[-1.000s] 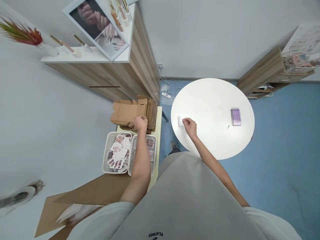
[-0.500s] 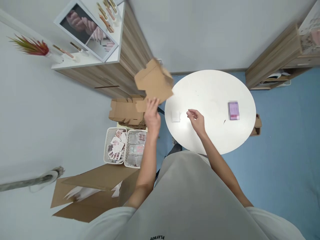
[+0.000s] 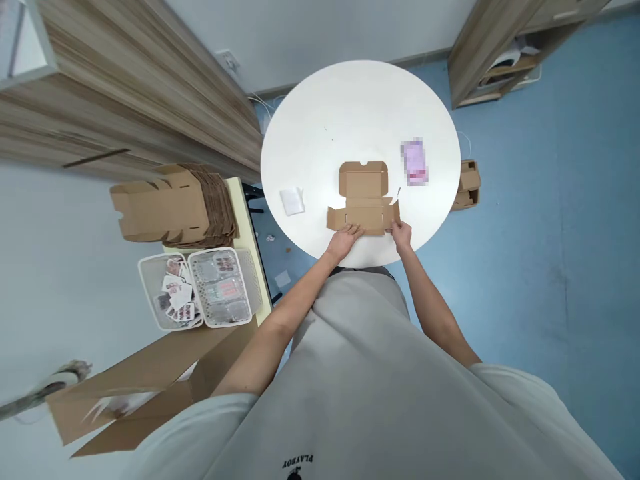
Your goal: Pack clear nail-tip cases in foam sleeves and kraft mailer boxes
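Note:
An unfolded brown cardboard box (image 3: 367,184) lies on the white round table (image 3: 310,127), its tuck lid pointing away from me and its side flaps spread. My left hand (image 3: 345,241) rests on the near edge of the cardboard, fingers stretched out across it. At the near right corner, my right hand (image 3: 401,236) pinches a side flap between thumb and fingers. A clear plastic packet (image 3: 293,201) lies on the table to the left. A blurred-out purple item (image 3: 415,161) is to the right of the box.
On a side table at left stand a stack of flat cardboard boxes (image 3: 165,207) and two white baskets, one with printed cards (image 3: 177,293), one with clear packs (image 3: 220,287). A large open carton (image 3: 150,373) is nearer me. Folded cardboard (image 3: 466,185) sits beyond the table's right edge.
My left hand has brought the cardboard box from above the stack onto the round table. My right hand has moved to its right flap. The view has shifted towards the right.

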Tool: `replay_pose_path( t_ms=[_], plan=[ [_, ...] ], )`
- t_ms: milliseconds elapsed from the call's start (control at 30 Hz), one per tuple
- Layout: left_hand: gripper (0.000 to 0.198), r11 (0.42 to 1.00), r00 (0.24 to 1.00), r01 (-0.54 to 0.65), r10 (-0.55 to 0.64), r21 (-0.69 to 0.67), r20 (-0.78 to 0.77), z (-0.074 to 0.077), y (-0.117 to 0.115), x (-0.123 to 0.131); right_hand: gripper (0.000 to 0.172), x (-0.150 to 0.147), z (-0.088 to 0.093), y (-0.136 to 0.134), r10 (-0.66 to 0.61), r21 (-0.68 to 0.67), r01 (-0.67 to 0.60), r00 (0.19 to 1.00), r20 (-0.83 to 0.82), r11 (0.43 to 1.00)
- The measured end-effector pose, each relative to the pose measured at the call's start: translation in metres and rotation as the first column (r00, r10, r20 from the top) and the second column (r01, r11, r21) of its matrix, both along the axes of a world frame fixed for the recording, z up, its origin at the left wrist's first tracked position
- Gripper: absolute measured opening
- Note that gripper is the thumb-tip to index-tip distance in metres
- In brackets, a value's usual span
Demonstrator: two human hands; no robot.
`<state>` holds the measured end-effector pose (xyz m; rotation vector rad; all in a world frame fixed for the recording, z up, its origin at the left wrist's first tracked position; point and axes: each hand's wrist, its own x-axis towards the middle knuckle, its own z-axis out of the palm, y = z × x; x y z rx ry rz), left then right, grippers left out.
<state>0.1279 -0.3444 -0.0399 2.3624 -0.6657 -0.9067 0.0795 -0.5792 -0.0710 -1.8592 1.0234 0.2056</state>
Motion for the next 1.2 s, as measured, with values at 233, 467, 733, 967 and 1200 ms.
replay_pose_path(
  t_ms=[233,467,733,967,1200],
  plan=[
    [0.069,0.996,0.998,-0.015,0.019,0.086,-0.054,-0.019,-0.002,-0.013,0.048,0.000,0.009,-0.014,0.087,-0.252,-0.070,0.994,0.059,0.965],
    [0.070,0.979,0.995,-0.080,0.088,0.185,-0.037,-0.024,0.017,0.001,0.061,0.074,-0.011,0.010,0.398,-0.123,-0.396,0.917,-0.012,0.910],
    [0.060,0.969,0.975,-0.202,0.212,0.144,-0.064,-0.026,0.030,0.008,0.078,0.095,-0.027,0.011,0.521,-0.071,-0.524,0.852,-0.053,0.849],
    [0.057,0.961,0.968,-0.242,0.249,0.132,-0.038,-0.028,0.032,0.005,0.144,0.037,-0.014,0.010,0.720,-0.002,-0.723,0.688,-0.086,0.691],
    [0.040,0.946,0.954,-0.297,0.300,0.132,-0.007,-0.028,0.026,0.006,0.154,0.010,-0.007,0.018,0.785,-0.056,-0.808,0.583,-0.208,0.586]
  ],
)
